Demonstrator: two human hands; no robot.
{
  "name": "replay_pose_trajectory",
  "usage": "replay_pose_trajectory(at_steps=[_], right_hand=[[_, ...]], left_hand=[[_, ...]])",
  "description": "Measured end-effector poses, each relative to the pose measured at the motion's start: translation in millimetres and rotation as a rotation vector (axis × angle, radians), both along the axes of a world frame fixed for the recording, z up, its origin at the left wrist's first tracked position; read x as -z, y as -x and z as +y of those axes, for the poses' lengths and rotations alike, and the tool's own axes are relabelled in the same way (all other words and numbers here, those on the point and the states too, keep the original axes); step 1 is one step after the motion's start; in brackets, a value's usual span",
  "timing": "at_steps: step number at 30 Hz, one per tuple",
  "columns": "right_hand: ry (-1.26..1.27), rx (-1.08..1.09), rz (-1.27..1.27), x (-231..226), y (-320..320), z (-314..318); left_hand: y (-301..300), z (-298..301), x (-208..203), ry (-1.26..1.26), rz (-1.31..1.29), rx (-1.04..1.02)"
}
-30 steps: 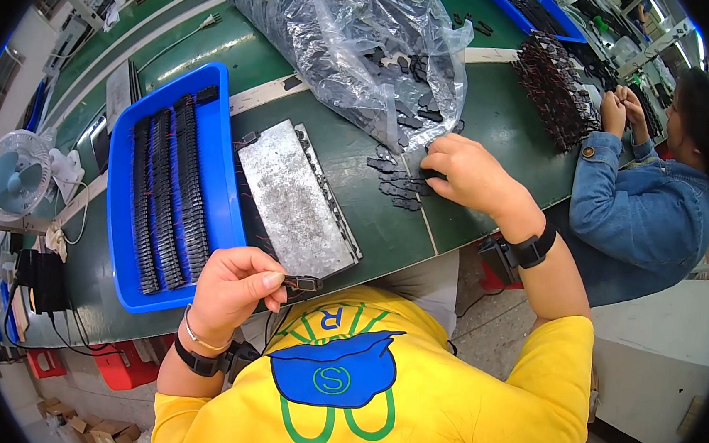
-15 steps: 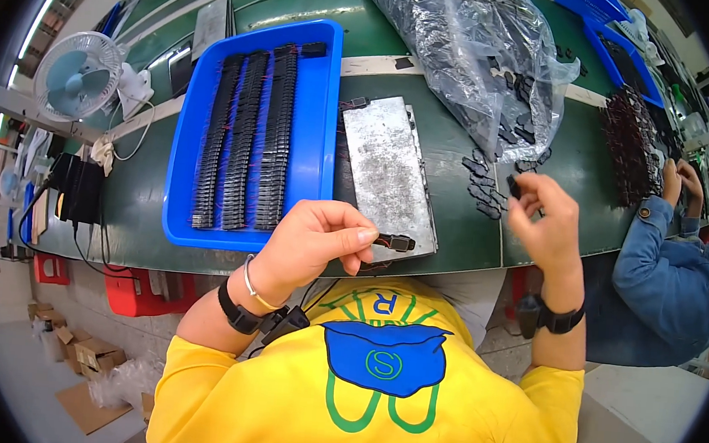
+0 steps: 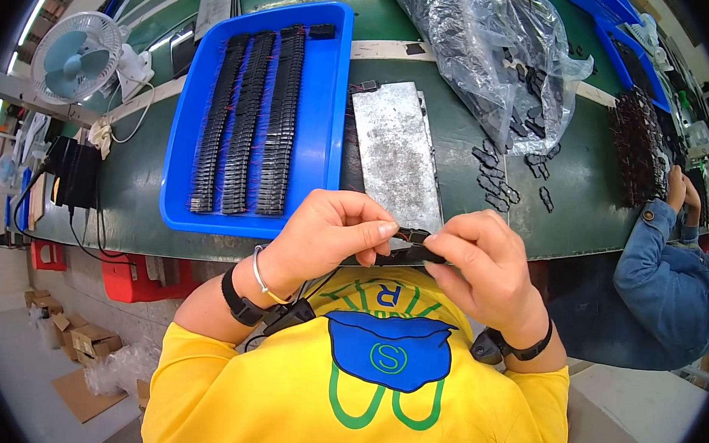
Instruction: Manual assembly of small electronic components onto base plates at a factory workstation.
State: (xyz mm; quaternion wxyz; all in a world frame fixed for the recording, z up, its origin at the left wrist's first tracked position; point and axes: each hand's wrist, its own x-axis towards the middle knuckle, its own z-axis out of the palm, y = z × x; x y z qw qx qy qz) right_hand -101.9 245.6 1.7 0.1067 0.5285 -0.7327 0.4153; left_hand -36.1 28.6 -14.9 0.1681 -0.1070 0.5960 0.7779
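Note:
My left hand (image 3: 341, 230) pinches a small black part with thin wires (image 3: 407, 236) between thumb and index finger, above the table's near edge. At the other end of that part, my right hand (image 3: 485, 261) has its thumb and fingers closed on a small black plastic piece, mostly hidden by the fingers. The two pieces meet or nearly meet; whether they are joined I cannot tell. Just beyond my hands lies a scuffed silver metal plate (image 3: 393, 150). To its right, several loose black plastic pieces (image 3: 496, 174) are scattered on the green table (image 3: 463, 217).
A blue tray (image 3: 318, 152) holds three long rows of black parts (image 3: 246, 121). A clear plastic bag (image 3: 469, 39) with more black pieces spreads at the far right. A white fan (image 3: 76, 58) stands left. At right, a co-worker's blue sleeve (image 3: 667, 271) rests by stacked wired parts (image 3: 631, 143).
My right hand has moved left and nearer from the loose pieces, bringing a black plastic piece to the part in my left hand. My left hand keeps its pinch.

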Motion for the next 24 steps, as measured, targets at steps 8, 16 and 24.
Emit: replay_pose_trajectory(at_steps=[8,16,24], right_hand=[[0.065,0.115,0.072,21,-12,-11],[0.076,0.167,0.076,28,-18,-11],[0.076,0.162,0.104,26,-18,-11]], left_hand=[[-1,4,3,-0.035,0.002,0.015],[-3,5,11,-0.217,-0.022,-0.008],[-6,6,8,-0.238,-0.024,-0.013]])
